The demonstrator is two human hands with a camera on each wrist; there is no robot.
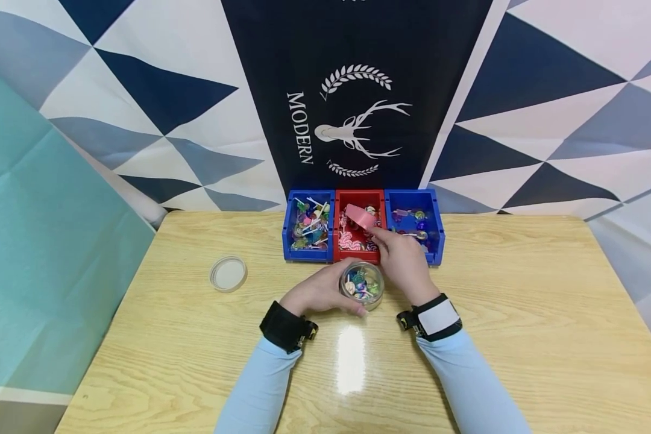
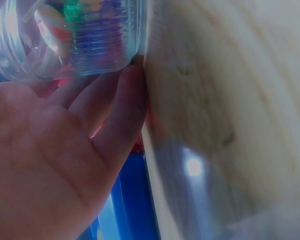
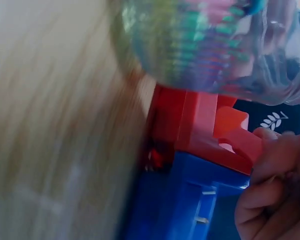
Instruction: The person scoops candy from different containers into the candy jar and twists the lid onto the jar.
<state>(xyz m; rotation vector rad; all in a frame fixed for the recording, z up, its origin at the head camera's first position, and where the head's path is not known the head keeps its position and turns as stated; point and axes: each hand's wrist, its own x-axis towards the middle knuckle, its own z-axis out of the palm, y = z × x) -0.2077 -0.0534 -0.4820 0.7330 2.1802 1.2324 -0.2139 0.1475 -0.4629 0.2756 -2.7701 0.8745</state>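
Note:
My left hand (image 1: pixel 321 292) holds a clear jar (image 1: pixel 377 299) upright on the table, thumb on the near side and fingers around the far side. Small colourful lollipops lie inside; the left wrist view shows the jar's ribbed wall (image 2: pixel 102 45). My right hand (image 1: pixel 404 260) pinches the handle of a pink scoop (image 1: pixel 360 216), whose head is over the red bin (image 1: pixel 360 257) just behind the jar. Pink-and-white swirled candies (image 1: pixel 348 242) lie in that bin. What the scoop carries is hidden. In the right wrist view the fingers (image 3: pixel 270 200) are curled at the handle.
A blue bin (image 1: pixel 310 255) of mixed lollipops adjoins the red one on the left. Another blue bin (image 1: pixel 436 238) with fewer candies adjoins it on the right. A round white lid (image 1: pixel 228 274) lies on the wooden table (image 1: pixel 168 349) to the left. A patterned backdrop (image 1: pixel 352 36) stands behind.

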